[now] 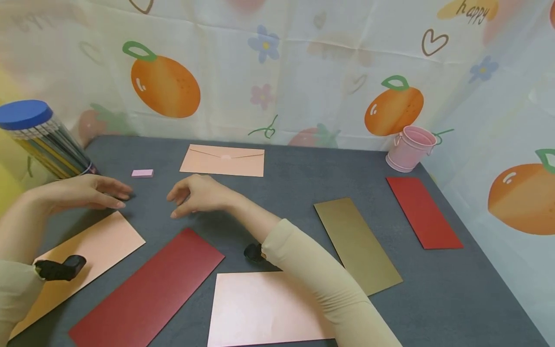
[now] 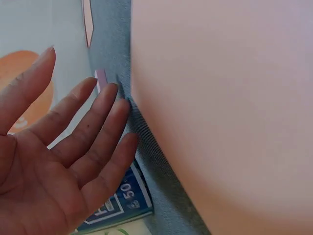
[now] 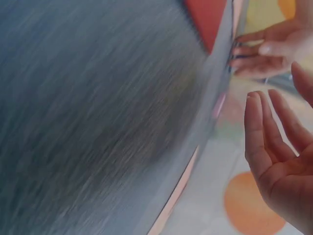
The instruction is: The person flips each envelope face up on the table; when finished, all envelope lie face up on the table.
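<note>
My left hand (image 1: 88, 193) hovers over the far end of a peach envelope (image 1: 93, 250) at the left, its fingers extended and holding nothing. In the left wrist view its fingers (image 2: 95, 139) are slightly bent, beside the large peach sheet. My right hand (image 1: 201, 195) is above the grey table, between a small pink eraser-like block (image 1: 142, 173) and a dark red envelope (image 1: 151, 289). Its fingers (image 3: 261, 132) are loosely bent, with nothing in them. Behind it lies a peach envelope (image 1: 225, 161) with its flap side up.
A tub of pencils with a blue lid (image 1: 26, 115) stands at the left. Under my right forearm is a pale pink envelope (image 1: 260, 308). Further right lie a gold envelope (image 1: 357, 241) and a red envelope (image 1: 425, 212), near a small pink bucket (image 1: 407, 152). A printed cloth hangs behind.
</note>
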Available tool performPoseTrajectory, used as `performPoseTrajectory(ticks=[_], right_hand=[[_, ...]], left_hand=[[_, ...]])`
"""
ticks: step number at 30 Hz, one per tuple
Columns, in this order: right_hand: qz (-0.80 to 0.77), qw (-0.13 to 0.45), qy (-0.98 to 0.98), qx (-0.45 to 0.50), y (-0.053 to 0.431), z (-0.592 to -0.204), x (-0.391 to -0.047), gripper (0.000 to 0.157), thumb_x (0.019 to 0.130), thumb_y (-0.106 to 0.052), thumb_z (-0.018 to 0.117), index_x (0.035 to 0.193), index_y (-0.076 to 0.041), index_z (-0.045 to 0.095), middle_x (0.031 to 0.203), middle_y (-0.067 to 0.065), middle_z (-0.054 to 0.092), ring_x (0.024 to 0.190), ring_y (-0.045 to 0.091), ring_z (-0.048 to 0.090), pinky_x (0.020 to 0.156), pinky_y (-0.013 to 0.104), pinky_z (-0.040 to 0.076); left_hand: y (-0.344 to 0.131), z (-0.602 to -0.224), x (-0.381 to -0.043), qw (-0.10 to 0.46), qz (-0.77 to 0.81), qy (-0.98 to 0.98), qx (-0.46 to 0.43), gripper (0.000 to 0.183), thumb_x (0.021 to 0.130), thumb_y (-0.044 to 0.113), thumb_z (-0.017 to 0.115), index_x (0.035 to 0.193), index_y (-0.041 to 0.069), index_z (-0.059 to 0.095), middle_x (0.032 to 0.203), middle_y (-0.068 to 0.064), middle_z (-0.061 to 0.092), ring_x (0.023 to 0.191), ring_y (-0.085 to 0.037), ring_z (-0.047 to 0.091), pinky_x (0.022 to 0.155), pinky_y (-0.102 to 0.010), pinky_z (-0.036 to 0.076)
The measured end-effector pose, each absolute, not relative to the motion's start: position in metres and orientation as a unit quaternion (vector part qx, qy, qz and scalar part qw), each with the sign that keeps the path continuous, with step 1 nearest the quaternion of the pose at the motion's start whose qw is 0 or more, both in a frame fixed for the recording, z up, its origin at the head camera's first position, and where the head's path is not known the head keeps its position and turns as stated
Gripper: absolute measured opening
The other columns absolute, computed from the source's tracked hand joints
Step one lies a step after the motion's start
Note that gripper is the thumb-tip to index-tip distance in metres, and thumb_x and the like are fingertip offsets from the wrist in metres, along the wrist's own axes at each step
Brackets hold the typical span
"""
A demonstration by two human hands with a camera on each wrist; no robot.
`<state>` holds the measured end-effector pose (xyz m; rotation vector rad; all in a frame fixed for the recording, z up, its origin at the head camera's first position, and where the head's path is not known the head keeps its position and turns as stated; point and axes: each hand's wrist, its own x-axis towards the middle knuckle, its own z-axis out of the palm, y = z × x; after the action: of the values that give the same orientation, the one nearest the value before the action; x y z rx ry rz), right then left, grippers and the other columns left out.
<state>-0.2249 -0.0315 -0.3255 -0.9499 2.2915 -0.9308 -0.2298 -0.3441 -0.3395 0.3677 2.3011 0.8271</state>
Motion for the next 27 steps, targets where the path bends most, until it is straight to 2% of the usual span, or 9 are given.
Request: performPoseTrajectory(ticks=[5,11,13,15,18,23,27], right_hand=[[-0.321,0.247,0.851,-0.335,-0.052,-0.322,-0.212,0.041,0.084,-0.025,0.078,0.122,-0.014,0.068,0.095,-0.010,0.070,0.078,0.000,0.067,0.066,0.010,0.054],[-0.313,0.266,0.856,-0.312,-0.067,-0.329,-0.206,0.042,0.084,-0.026,0.078,0.122,-0.015,0.067,0.095,-0.011,0.071,0.073,0.007,0.070,0.064,0.010,0.053],[-0.314,0.273,0.858,-0.302,-0.069,-0.332,-0.204,0.042,0.084,-0.026,0.078,0.123,-0.016,0.067,0.096,-0.010,0.072,0.070,0.007,0.070,0.064,0.010,0.053],[-0.319,0.281,0.857,-0.292,-0.072,-0.335,-0.202,0.043,0.084,-0.025,0.078,0.124,-0.015,0.067,0.096,-0.009,0.074,0.069,0.007,0.070,0.064,0.010,0.054],[-0.324,0.293,0.855,-0.279,-0.075,-0.338,-0.199,0.044,0.084,-0.024,0.078,0.125,-0.016,0.066,0.098,-0.008,0.075,0.070,0.006,0.071,0.065,0.011,0.054],[-0.327,0.313,0.848,-0.277,-0.080,-0.342,-0.195,0.046,0.084,-0.022,0.078,0.127,-0.014,0.065,0.098,-0.008,0.075,0.070,0.005,0.070,0.065,0.011,0.055],[-0.326,0.328,0.841,-0.282,-0.082,-0.343,-0.193,0.050,0.083,-0.021,0.079,0.130,-0.013,0.063,0.103,-0.009,0.071,0.073,0.004,0.068,0.066,0.011,0.055]], left_hand=[[-0.349,-0.342,-0.227,0.329,0.319,0.882,0.109,0.068,0.101,0.030,0.055,0.148,-0.011,0.029,0.150,-0.034,0.039,0.099,0.024,0.049,0.091,-0.023,0.055],[-0.351,-0.341,-0.226,0.333,0.307,0.886,0.098,0.069,0.101,0.029,0.055,0.147,-0.015,0.028,0.149,-0.036,0.038,0.097,0.023,0.049,0.097,-0.037,0.056],[-0.351,-0.341,-0.226,0.334,0.297,0.890,0.094,0.069,0.101,0.030,0.054,0.147,-0.015,0.029,0.150,-0.036,0.036,0.106,0.009,0.059,0.100,-0.043,0.054],[-0.352,-0.342,-0.227,0.337,0.289,0.891,0.093,0.069,0.101,0.031,0.054,0.146,-0.015,0.029,0.151,-0.037,0.034,0.117,-0.012,0.063,0.101,-0.048,0.053],[-0.352,-0.342,-0.227,0.341,0.282,0.893,0.086,0.071,0.101,0.034,0.054,0.146,-0.015,0.030,0.151,-0.037,0.033,0.131,-0.044,0.051,0.100,-0.053,0.052],[-0.353,-0.342,-0.228,0.357,0.278,0.890,0.059,0.074,0.098,0.037,0.058,0.145,-0.014,0.032,0.151,-0.035,0.035,0.131,-0.044,0.050,0.096,-0.047,0.055],[-0.354,-0.342,-0.229,0.371,0.278,0.885,0.045,0.070,0.097,0.036,0.061,0.142,-0.013,0.039,0.143,-0.029,0.050,0.124,-0.034,0.058,0.094,-0.045,0.056]])
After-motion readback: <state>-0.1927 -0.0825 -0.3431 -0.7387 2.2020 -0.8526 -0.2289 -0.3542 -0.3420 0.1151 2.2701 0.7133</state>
